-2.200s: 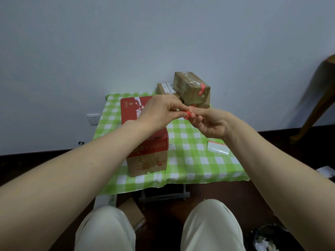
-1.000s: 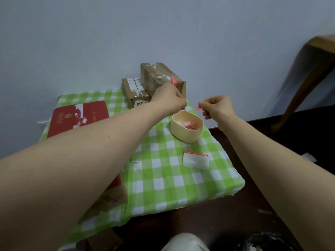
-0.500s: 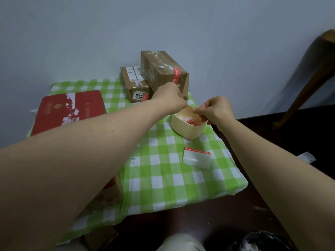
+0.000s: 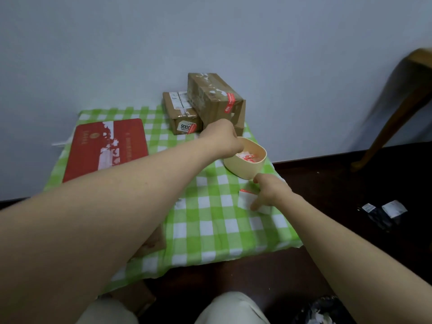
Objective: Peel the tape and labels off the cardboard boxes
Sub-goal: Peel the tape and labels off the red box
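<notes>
Left hand (image 4: 222,139) grips the rim of the beige bowl (image 4: 245,168) near the table's (image 4: 210,220) right edge; right hand (image 4: 271,192) presses fingers on the white label (image 4: 245,201), not grasping

Two bare hands: the left hand (image 4: 222,139) at centre, the right hand (image 4: 271,192) lower right of centre. Three cardboard boxes: a red-topped box (image 4: 107,146) at left, a small brown box (image 4: 181,113) and a larger brown box (image 4: 215,99) at upper centre. One cream bowl (image 4: 245,167). One white label sheet (image 4: 244,201). One checked bench (image 4: 210,225).
</notes>
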